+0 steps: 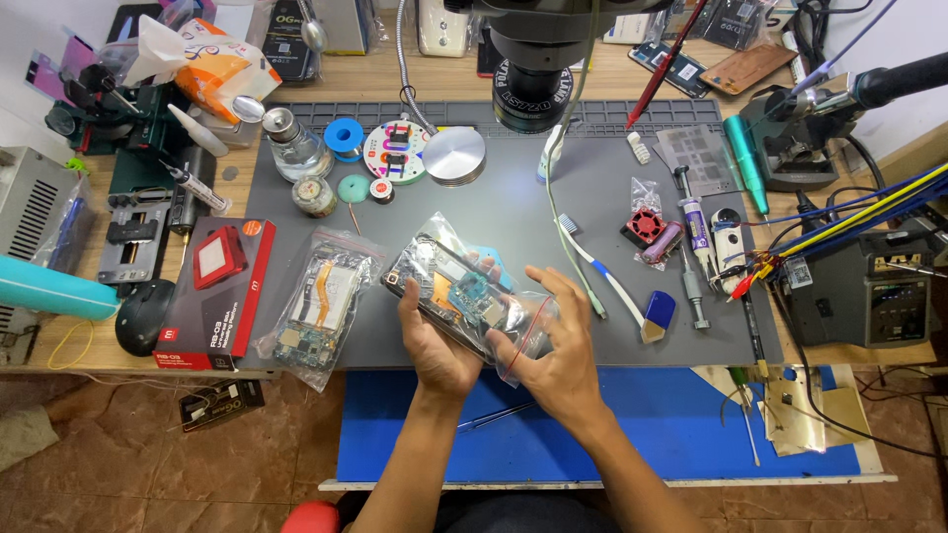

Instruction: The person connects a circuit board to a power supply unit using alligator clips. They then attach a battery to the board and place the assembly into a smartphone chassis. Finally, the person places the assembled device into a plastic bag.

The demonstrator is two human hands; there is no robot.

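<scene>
Left hand [434, 341], right hand [553, 341] — both gripping bagged phone [456, 294].

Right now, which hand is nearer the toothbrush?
Right. The right hand sits just beside the toothbrush on the grey mat; the left hand is farther off, beyond the bagged phone.

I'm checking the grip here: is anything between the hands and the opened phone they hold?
Yes. A clear plastic bag wraps the phone; the left hand and right hand grip through it.
</scene>
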